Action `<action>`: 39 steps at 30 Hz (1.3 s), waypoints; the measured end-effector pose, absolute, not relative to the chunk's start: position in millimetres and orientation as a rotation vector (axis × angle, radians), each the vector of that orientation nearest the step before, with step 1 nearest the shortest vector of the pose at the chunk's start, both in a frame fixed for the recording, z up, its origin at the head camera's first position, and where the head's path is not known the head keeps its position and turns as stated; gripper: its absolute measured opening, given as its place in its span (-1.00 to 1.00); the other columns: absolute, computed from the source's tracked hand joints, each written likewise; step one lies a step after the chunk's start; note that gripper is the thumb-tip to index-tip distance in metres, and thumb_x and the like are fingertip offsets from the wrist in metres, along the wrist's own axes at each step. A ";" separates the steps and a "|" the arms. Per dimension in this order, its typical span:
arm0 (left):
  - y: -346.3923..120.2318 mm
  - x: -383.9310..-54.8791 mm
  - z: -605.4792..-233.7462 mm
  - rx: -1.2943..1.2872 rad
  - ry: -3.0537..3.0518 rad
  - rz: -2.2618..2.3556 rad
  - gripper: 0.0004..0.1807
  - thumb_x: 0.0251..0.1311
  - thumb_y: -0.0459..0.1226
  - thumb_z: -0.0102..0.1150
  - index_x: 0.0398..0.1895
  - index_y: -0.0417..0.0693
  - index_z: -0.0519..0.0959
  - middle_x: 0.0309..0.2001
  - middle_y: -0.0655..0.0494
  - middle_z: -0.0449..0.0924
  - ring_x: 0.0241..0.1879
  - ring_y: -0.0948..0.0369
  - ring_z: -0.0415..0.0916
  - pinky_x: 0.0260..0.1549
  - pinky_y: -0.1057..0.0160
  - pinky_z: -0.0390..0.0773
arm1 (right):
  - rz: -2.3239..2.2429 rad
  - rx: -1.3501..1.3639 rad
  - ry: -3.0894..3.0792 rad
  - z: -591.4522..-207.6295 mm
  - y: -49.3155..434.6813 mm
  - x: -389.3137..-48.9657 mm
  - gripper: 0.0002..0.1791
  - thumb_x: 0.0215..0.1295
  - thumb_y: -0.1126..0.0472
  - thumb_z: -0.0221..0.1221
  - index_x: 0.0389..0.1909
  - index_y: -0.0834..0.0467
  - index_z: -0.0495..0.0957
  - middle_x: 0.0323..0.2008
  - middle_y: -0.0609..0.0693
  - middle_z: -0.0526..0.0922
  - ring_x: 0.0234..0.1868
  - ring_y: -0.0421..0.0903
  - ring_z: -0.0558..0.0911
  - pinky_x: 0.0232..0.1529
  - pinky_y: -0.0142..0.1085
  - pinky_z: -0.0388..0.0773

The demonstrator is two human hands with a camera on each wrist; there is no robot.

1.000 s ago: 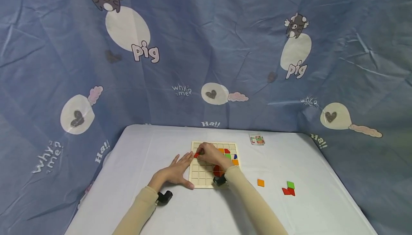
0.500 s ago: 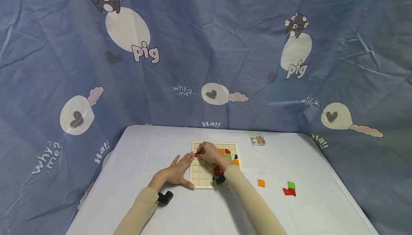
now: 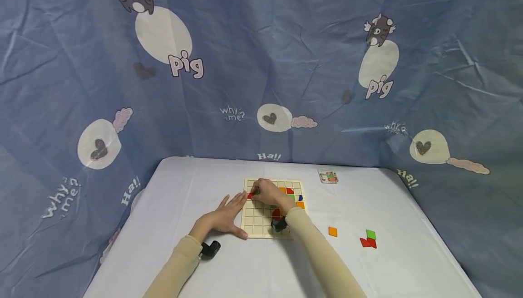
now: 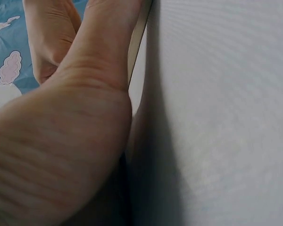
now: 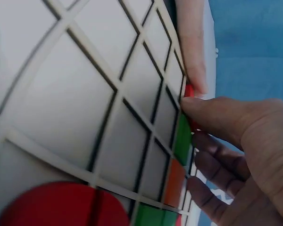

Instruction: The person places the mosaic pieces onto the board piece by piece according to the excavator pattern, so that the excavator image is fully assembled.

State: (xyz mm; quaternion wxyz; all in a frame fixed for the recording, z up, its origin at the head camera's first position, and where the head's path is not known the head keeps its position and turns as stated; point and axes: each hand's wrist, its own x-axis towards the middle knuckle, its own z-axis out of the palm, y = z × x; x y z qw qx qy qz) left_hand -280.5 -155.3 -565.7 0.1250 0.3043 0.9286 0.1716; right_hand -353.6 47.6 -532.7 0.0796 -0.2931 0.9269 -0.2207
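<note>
A pale wooden grid board (image 3: pixel 254 222) lies on the white table. My left hand (image 3: pixel 222 219) rests along its left edge, fingers spread, fingertips near the upper left side and thumb at the lower left corner. With my right hand (image 3: pixel 267 192) I pinch a small red tile (image 3: pixel 250 196) at the board's left side. In the right wrist view the thumb presses on this red tile (image 5: pixel 189 90), and a left finger touches its far end. A green tile (image 5: pixel 182 140) and an orange tile (image 5: pixel 174 182) sit in neighbouring cells. My right hand hides part of the board.
Red quarter-round pieces (image 3: pixel 277 214) sit in the board under my right wrist. Right of the board lie a loose orange tile (image 3: pixel 333 232), a green tile (image 3: pixel 371 234) and red pieces (image 3: pixel 365 242). A patterned card (image 3: pixel 328 176) lies at the back.
</note>
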 end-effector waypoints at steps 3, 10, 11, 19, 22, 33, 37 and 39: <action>-155.1 -280.5 -564.4 0.890 2.696 0.517 0.44 -0.18 0.41 0.26 0.53 -0.20 -0.30 0.56 -0.09 -0.39 0.55 -0.03 -0.38 0.45 -0.22 -0.38 | -0.666 -0.880 2.785 -535.6 48.1 -355.0 -0.84 0.20 0.21 0.32 -0.20 0.12 0.65 -0.26 -0.08 0.61 -0.22 -0.22 0.57 -0.10 -0.37 0.57; -155.9 -281.5 -566.4 0.879 2.693 0.495 0.46 -0.21 0.46 0.22 0.54 -0.14 -0.32 0.57 -0.03 -0.43 0.55 0.04 -0.42 0.47 -0.17 -0.43 | -0.631 -0.958 2.770 -535.7 50.2 -355.6 -0.86 0.18 0.20 0.34 -0.24 0.08 0.67 -0.23 -0.10 0.63 -0.21 -0.21 0.57 -0.07 -0.35 0.57; -156.1 -281.7 -566.6 0.881 2.698 0.493 0.46 -0.22 0.46 0.22 0.54 -0.15 -0.31 0.57 -0.03 -0.42 0.55 0.03 -0.41 0.47 -0.17 -0.42 | -0.623 -0.965 2.770 -535.3 50.3 -355.7 -0.87 0.18 0.20 0.33 -0.25 0.08 0.67 -0.22 -0.10 0.63 -0.20 -0.20 0.57 -0.05 -0.34 0.57; -156.4 -280.8 -564.7 0.885 2.682 0.526 0.45 -0.20 0.44 0.24 0.54 -0.17 -0.29 0.57 -0.05 -0.40 0.55 0.02 -0.41 0.46 -0.20 -0.42 | -0.613 -0.974 2.783 -536.5 48.2 -355.0 -0.84 0.21 0.19 0.32 -0.20 0.09 0.67 -0.20 -0.09 0.66 -0.17 -0.21 0.60 -0.04 -0.36 0.58; -156.2 -280.8 -564.0 0.882 2.678 0.526 0.44 -0.18 0.43 0.23 0.53 -0.17 -0.30 0.57 -0.05 -0.40 0.55 0.02 -0.42 0.46 -0.20 -0.43 | -0.613 -0.970 2.786 -537.5 48.0 -355.2 -0.85 0.21 0.19 0.32 -0.20 0.09 0.67 -0.22 -0.11 0.65 -0.20 -0.24 0.59 -0.07 -0.38 0.58; -155.4 -280.2 -561.4 0.882 2.686 0.516 0.43 -0.17 0.40 0.27 0.53 -0.19 -0.27 0.57 -0.09 -0.38 0.55 -0.02 -0.38 0.46 -0.22 -0.39 | -0.657 -0.977 2.767 -537.1 49.9 -356.9 -0.82 0.20 0.19 0.32 -0.17 0.08 0.67 -0.21 -0.11 0.65 -0.13 -0.21 0.61 0.01 -0.36 0.57; -154.6 -278.8 -561.0 0.879 2.688 0.512 0.43 -0.18 0.40 0.28 0.53 -0.19 -0.28 0.56 -0.10 -0.37 0.55 -0.03 -0.36 0.46 -0.22 -0.37 | -0.668 -0.961 2.744 -536.0 51.1 -355.7 -0.82 0.19 0.21 0.33 -0.17 0.09 0.66 -0.21 -0.11 0.64 -0.13 -0.19 0.60 0.03 -0.33 0.56; -154.5 -278.7 -560.8 0.876 2.690 0.508 0.43 -0.18 0.40 0.28 0.53 -0.19 -0.28 0.56 -0.10 -0.37 0.55 -0.03 -0.36 0.46 -0.22 -0.37 | -0.672 -0.961 2.733 -533.7 51.3 -355.2 -0.80 0.19 0.23 0.33 -0.15 0.10 0.66 -0.20 -0.10 0.64 -0.14 -0.18 0.59 0.01 -0.32 0.56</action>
